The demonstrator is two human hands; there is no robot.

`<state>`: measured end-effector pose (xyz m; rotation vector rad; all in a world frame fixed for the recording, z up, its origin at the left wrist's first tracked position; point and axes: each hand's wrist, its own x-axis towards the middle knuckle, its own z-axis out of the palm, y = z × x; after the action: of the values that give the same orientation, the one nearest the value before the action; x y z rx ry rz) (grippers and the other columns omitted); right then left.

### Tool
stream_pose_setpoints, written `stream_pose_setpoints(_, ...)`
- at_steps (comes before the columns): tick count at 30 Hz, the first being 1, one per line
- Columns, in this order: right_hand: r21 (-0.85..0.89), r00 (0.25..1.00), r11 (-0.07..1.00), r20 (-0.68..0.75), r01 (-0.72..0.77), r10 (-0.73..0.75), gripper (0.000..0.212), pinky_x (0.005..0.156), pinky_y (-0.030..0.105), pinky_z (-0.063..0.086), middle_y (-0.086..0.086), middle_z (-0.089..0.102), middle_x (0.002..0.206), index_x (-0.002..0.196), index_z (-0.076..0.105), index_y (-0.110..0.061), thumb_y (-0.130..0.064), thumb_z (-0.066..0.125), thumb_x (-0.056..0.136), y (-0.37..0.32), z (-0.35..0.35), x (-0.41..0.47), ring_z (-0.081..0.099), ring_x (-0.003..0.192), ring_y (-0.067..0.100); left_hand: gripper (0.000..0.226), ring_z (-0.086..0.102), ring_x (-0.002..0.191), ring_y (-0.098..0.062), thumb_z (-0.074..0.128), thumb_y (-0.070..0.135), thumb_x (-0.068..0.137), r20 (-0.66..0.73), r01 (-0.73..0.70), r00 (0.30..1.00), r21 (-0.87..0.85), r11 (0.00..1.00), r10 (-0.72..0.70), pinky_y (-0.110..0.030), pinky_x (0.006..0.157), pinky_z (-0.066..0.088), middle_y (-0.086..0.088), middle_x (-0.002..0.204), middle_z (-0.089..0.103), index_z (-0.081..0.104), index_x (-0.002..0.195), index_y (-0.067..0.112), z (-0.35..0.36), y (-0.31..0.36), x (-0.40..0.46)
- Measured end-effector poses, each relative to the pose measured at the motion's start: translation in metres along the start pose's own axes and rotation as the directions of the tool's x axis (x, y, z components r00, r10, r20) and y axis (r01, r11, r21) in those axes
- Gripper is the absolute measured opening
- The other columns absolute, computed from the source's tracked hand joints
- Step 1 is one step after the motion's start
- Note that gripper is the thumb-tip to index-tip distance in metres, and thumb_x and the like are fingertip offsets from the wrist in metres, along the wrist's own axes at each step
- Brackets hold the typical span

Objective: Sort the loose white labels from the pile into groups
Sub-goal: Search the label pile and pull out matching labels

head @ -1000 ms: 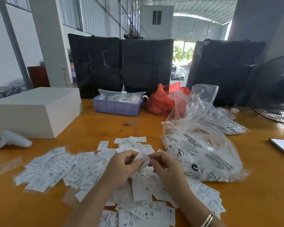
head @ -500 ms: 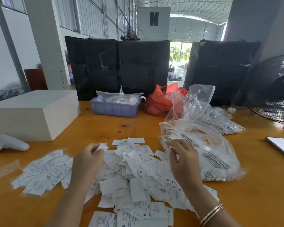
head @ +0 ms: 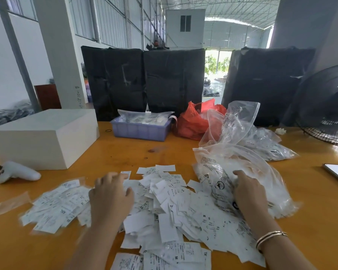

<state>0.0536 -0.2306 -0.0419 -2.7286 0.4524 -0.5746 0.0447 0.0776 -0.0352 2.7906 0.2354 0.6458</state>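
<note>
**White labels spread for sorting**

White labels (head: 176, 207) are heaped mid-table, with a sorted group (head: 57, 205) lying to the left. The left hand (head: 110, 197) is laid flat over them, fingers relaxed; the right hand (head: 249, 193) rests on a clear bag (head: 242, 172), apparently holding nothing. Single labels should be lifted, their size marks read, then grouped.

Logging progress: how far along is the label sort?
Early. Done: one smaller group of white paper labels lies left, apart from the rest. In hand: left hand sits between group and pile; right hand rests on the clear plastic bag. Left: the big central pile of white labels, unsorted.
</note>
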Motion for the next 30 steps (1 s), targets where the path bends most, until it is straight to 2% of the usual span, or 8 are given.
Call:
stream_pose_setpoints(6,0.092,0.998,0.996,-0.061,0.010,-0.005,0.041,0.088,0.043,0.045,0.012,0.063,0.111,0.125,0.057,-0.012,0.002,0.050,0.086,0.002,0.002,0.001,0.055,0.100,0.029,0.022,0.043,0.109,-0.009,0.054,0.030,0.091,-0.027,-0.304,0.952,-0.202,0.931,0.305,-0.024,0.087,0.037,0.014,0.115,0.057,0.063,0.111,0.030,0.012,0.019,-0.011)
stream_pose_setpoints(10,-0.051,0.996,0.996,-0.054,-0.070,0.067,0.048,0.098,0.041,0.035,0.010,0.055,0.130,0.135,0.046,-0.015,-0.002,0.041,0.089,0.004,0.003,0.000,0.047,0.119,0.030,0.022,0.039,0.106,-0.003,0.054,0.028,0.092,-0.021,-0.397,0.911,-0.308,0.865,0.411,-0.022,0.091,0.036,0.017,0.112,0.055,0.063,0.112,0.030,0.015,0.025,-0.017)
stream_pose_setpoints(15,0.139,0.994,0.990,-0.111,-0.010,0.026,0.044,0.079,0.041,0.048,0.010,0.065,0.108,0.125,0.057,-0.011,0.005,0.047,0.085,0.004,0.000,-0.001,0.059,0.090,0.028,0.021,0.038,0.108,0.001,0.054,0.030,0.092,-0.009,-0.456,0.876,-0.337,0.823,0.482,-0.021,0.094,0.035,0.022,0.110,0.053,0.063,0.111,0.033,0.019,0.030,-0.022)
stream_pose_setpoints(19,0.389,0.980,0.921,-0.193,0.036,0.043,0.035,0.050,0.029,0.042,0.008,0.064,0.103,0.115,0.064,-0.010,0.005,0.051,0.086,0.001,-0.001,-0.005,0.051,0.053,0.020,0.020,0.039,0.107,0.002,0.054,0.030,0.092,-0.020,-0.475,0.865,-0.357,0.804,0.502,-0.021,0.093,0.036,0.024,0.108,0.053,0.064,0.108,0.034,0.019,0.032,-0.022)
stream_pose_setpoints(22,0.415,0.964,0.905,-0.265,0.090,0.026,0.031,0.081,0.047,0.050,0.009,0.067,0.102,0.114,0.065,-0.011,0.001,0.054,0.087,-0.002,-0.002,-0.007,0.058,0.067,0.022,0.019,0.039,0.107,0.003,0.054,0.030,0.092,-0.018,-0.476,0.862,-0.365,0.800,0.506,-0.022,0.094,0.036,0.024,0.107,0.052,0.064,0.108,0.033,0.019,0.032,-0.022)
stream_pose_setpoints(24,0.392,0.929,0.902,-0.369,0.180,-0.025,0.030,0.093,0.045,0.045,0.008,0.067,0.098,0.113,0.065,-0.009,0.002,0.058,0.086,-0.007,-0.005,-0.009,0.061,0.082,0.021,0.019,0.040,0.108,0.002,0.055,0.029,0.092,-0.011,-0.479,0.860,-0.367,0.797,0.511,-0.022,0.094,0.037,0.024,0.107,0.052,0.065,0.108,0.033,0.018,0.033,-0.023)
stream_pose_setpoints(27,0.584,0.903,0.728,-0.416,0.358,-0.110,0.033,0.079,0.022,0.054,0.001,0.066,0.091,0.110,0.064,-0.012,0.007,0.060,0.083,-0.026,-0.012,-0.020,0.062,0.078,0.009,0.019,0.039,0.107,0.007,0.055,0.028,0.092,-0.011,-0.462,0.863,-0.421,0.780,0.505,-0.012,0.093,0.031,0.026,0.107,0.051,0.065,0.108,0.033,0.015,0.037,-0.023)
stream_pose_setpoints(30,0.934,0.988,0.331,-0.102,0.134,-0.114,0.037,0.068,0.021,0.055,-0.004,0.066,0.078,0.101,0.065,-0.028,0.004,0.056,0.086,-0.051,-0.016,-0.034,0.065,0.072,0.010,0.014,0.038,0.109,0.016,0.053,0.038,0.092,0.019,-0.362,0.886,-0.599,0.715,0.464,-0.004,0.087,0.028,0.036,0.106,0.049,0.059,0.105,0.043,0.009,0.042,-0.025)
